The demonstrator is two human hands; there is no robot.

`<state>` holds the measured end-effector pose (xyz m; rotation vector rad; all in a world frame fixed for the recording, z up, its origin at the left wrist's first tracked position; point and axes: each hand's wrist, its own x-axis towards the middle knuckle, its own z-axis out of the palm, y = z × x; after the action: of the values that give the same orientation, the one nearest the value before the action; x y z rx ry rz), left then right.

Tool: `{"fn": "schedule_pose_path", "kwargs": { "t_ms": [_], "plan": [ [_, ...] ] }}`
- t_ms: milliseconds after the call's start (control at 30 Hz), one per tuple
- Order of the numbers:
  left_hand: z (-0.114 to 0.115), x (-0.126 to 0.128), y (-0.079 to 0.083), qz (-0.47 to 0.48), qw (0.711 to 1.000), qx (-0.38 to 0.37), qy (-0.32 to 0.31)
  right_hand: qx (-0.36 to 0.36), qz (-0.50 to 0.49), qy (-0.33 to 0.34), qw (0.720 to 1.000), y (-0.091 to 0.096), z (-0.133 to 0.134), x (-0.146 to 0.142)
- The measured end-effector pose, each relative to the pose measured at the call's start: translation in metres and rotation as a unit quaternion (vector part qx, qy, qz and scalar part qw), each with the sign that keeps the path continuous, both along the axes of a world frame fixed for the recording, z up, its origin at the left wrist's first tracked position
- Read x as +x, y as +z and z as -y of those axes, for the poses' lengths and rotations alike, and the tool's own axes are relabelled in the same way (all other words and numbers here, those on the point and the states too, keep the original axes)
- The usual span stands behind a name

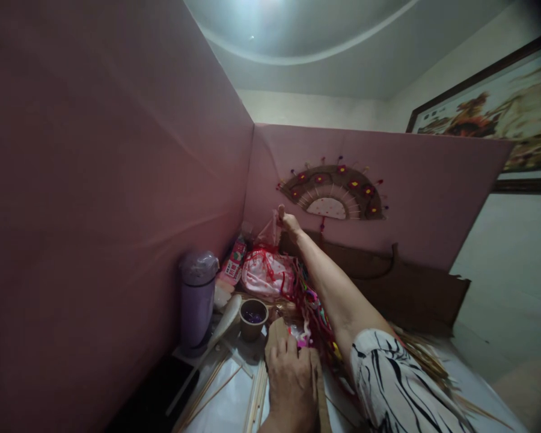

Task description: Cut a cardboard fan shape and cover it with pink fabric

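My right hand [290, 222] stretches far forward, its fingers closed on the gathered top of a clear plastic bag [268, 233]. Below it lies a pink-and-white bundle [267, 273] with red strings. Close to me, my left hand [289, 367] has its fingers bent over a brown piece that looks like cardboard [277, 329]; part of that piece is hidden beneath the hand. Just ahead and left of this hand stands a small cup [253, 319] with something purple inside. Colourful cords and yarn [313, 307] lie under my right forearm.
A purple tumbler [197, 300] stands by the pink left wall, near a pink package [235, 261]. Thin wooden sticks [214, 385] lie on the white table. A decorated brown fan [338, 189] hangs on the back panel above a brown sheet [415, 288]. Dried straw [426, 361] lies right.
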<state>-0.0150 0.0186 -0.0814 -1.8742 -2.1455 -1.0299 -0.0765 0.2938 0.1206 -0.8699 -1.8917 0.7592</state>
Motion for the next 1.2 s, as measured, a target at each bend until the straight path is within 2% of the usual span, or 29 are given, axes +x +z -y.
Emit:
{"fn": "schedule_pose_path", "kwargs": {
  "t_ms": [200,400,533,700,833,967,1200],
  "plan": [
    [0.000,0.000,-0.001,0.001,1.000,-0.003,0.002,0.053,0.115,-0.019,0.992,-0.009,0.006,0.012],
    [0.001,0.001,0.002,0.007,1.000,-0.005,-0.003,0.064,0.223,0.074,0.970,-0.035,0.026,0.002],
    [0.002,0.000,0.004,0.008,1.000,-0.013,-0.002,0.073,0.233,0.071,0.967,-0.047,0.035,-0.011],
    [0.002,0.000,0.005,0.000,1.000,-0.022,-0.002,0.068,0.197,0.025,0.978,-0.050,0.034,-0.016],
    [0.001,0.001,0.004,0.002,1.000,-0.014,0.000,0.044,0.128,-0.008,0.991,-0.042,0.032,-0.011],
    [0.000,0.001,0.000,-0.011,1.000,0.000,-0.001,0.012,0.034,-0.035,0.999,-0.025,0.033,-0.002],
    [0.002,0.000,0.005,-0.035,0.999,0.010,-0.005,-0.009,-0.112,-0.015,0.994,0.036,0.049,0.027]
  ]
}}
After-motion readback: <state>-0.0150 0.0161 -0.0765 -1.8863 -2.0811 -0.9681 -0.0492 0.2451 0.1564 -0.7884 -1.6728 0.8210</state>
